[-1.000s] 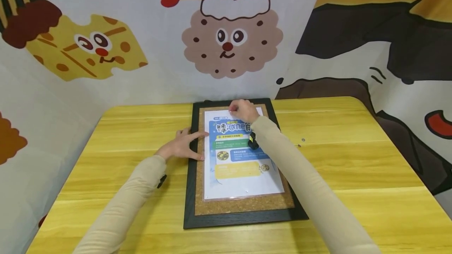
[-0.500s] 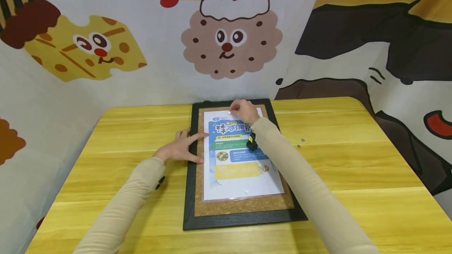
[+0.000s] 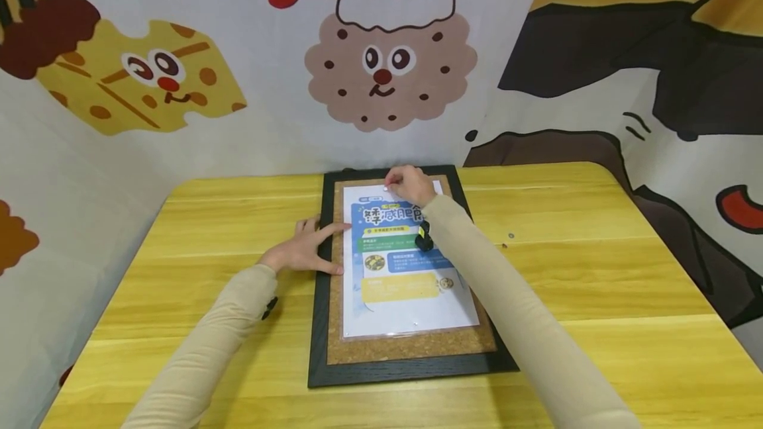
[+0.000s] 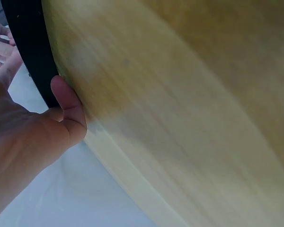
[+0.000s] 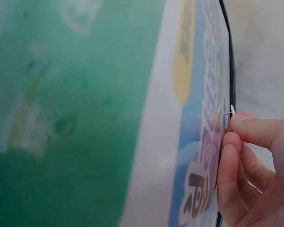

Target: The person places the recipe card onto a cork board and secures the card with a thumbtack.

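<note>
Pin (image 5: 232, 110), pinched by the right hand (image 3: 411, 185) at the top of the poster (image 3: 411, 263), could bend under 1 slanted push, and the poster could slide if the left hand (image 3: 303, 249), spread on the left of the board (image 3: 411, 347), bears down too lightly.

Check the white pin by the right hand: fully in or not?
Not fully in: the white pin shows bare shaft above the poster; whether its tip pierces, cannot tell.
</note>
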Motion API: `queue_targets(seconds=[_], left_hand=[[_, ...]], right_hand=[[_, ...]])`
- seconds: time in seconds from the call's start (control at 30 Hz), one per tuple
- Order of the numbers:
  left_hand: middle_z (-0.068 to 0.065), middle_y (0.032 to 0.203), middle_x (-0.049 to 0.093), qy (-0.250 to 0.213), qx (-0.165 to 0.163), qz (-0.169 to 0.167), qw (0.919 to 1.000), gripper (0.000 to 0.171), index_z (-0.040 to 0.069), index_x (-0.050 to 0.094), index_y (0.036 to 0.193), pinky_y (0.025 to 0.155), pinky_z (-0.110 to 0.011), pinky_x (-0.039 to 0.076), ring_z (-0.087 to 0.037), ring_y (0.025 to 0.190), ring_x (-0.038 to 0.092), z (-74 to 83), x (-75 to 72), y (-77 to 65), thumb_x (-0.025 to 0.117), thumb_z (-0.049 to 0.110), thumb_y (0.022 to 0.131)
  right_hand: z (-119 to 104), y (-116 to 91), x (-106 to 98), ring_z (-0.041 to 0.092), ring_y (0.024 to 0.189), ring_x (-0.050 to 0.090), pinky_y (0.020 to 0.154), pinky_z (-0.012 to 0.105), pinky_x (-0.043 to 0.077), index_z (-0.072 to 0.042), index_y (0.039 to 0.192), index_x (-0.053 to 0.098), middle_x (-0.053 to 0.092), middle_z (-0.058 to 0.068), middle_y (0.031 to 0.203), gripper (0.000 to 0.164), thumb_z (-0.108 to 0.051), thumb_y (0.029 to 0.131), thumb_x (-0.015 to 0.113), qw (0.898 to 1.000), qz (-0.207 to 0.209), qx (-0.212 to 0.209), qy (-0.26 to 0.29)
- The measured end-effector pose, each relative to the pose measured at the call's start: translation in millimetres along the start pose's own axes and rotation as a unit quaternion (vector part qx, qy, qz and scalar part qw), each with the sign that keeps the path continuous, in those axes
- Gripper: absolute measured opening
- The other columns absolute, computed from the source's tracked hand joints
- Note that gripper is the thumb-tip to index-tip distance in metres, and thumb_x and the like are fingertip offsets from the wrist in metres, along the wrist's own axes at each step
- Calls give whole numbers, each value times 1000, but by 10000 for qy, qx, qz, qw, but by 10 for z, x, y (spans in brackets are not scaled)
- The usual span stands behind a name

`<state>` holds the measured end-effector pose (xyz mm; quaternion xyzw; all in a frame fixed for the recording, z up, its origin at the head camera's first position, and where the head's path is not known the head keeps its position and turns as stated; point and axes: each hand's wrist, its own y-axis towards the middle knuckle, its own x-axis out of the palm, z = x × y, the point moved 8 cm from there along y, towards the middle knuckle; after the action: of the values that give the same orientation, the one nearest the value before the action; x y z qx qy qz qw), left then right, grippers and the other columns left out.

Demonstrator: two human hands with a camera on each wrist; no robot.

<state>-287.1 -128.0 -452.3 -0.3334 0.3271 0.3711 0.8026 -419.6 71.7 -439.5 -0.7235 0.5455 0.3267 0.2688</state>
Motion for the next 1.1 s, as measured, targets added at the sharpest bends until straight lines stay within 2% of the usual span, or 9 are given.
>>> queue_targets(seconds=[0.2, 0.5, 0.7, 1.1], left_hand=[[-36, 151, -2, 18, -27, -37, 10000, 91, 25, 30, 152, 98, -74, 20, -50, 136, -1, -19, 10, 12, 78, 48, 78], [-36, 151, -4, -2, 35, -43, 10000, 91, 25, 30, 152, 98, -73, 19, -50, 136, -2, -45, 12, 35, 77, 48, 78], [-37, 151, -4, -12, 132, -10, 9999, 92, 25, 30, 152, 97, -75, 19, -51, 135, -2, -39, -1, 35, 78, 49, 77], [-35, 151, -5, 40, -91, -149, 9998, 91, 26, 28, 153, 98, -75, 18, -51, 136, -3, -43, 2, 9, 76, 49, 79]], right_hand=[[10, 14, 0, 20, 95, 57, 90, 38, 43, -12, 95, 69, 66, 3, 101, 6, -10, 92, 65, 9999, -59, 98, -90], [75, 26, 3, 19, 93, 56, 89, 38, 42, -14, 92, 72, 66, 1, 97, 4, -12, 91, 68, 9988, 3, 329, 363], [19, 37, -3, 18, 93, 58, 90, 39, 43, -14, 91, 72, 67, 1, 99, 4, -14, 92, 68, 9998, 43, 209, -11], [-101, 2, -16, 20, 87, 57, 83, 38, 45, -12, 86, 71, 65, 3, 92, 7, -11, 91, 67, 9989, 162, 196, -385]])
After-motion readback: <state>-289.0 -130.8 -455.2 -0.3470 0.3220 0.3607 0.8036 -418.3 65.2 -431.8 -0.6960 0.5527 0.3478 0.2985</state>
